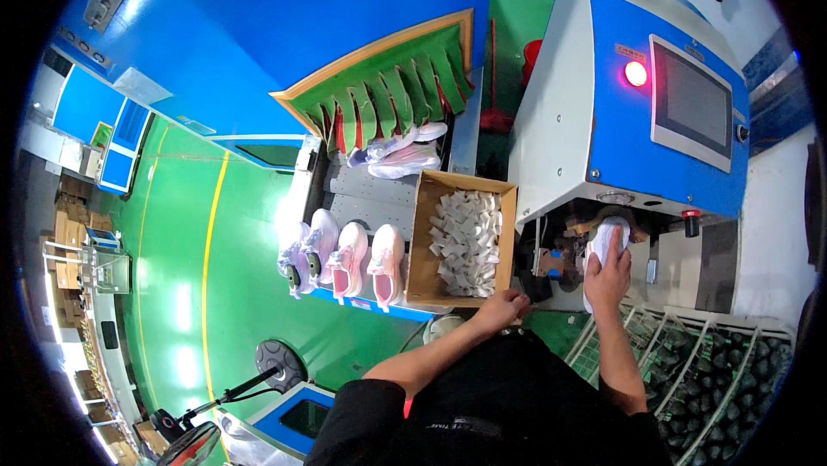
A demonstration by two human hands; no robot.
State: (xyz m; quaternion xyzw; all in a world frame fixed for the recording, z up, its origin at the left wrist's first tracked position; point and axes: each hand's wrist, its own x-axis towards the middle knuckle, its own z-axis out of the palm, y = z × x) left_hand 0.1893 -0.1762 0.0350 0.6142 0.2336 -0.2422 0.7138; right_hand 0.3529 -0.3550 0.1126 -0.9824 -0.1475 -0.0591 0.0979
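My right hand (610, 280) grips a white shoe (594, 257) from above. The shoe's far end reaches under the overhang of a blue and white machine (558, 113), against a brownish pad (582, 224). My left hand (503, 311) is closed, with curled fingers, close to the near right corner of a cardboard box (419, 246). Whether anything small is between its fingers is hidden. Many small white pieces (467, 242) fill the box. Left of it, pink shoes (386, 261) and pale lilac shoes (322, 242) stand at the end of a perforated metal bed (366, 197).
Green flaps (379, 108) hang across a blue tunnel's opening, with more pale shoes (405, 160) before them. A lit red lamp (635, 74) and a screen (693, 104) are on the machine. Beside my right forearm stands a white wire rack (663, 337) of dark shapes.
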